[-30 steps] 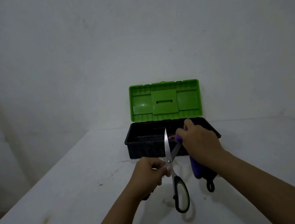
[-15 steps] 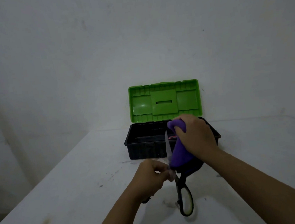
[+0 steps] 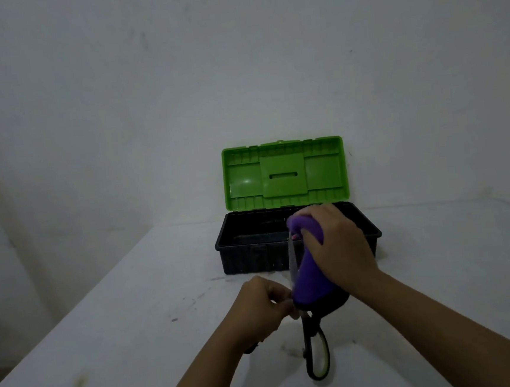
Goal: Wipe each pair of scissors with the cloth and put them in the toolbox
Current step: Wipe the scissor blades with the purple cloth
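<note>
Two hands share one pair of scissors [image 3: 300,306] above the tabletop [image 3: 134,312], just in front of the open toolbox [image 3: 253,255]. The left hand [image 3: 265,308] has its grip closed near the pivot, blades pointing up, one black-and-green handle loop hanging low. The right hand [image 3: 337,248] has its grip closed around the purple cloth [image 3: 308,276], wrapped against one blade. Best practice, I judge: keep the pivot pinned firmly, stroke from pivot toward tip along the flat, and keep fingertips behind the cloth, off the cutting edge.
</note>
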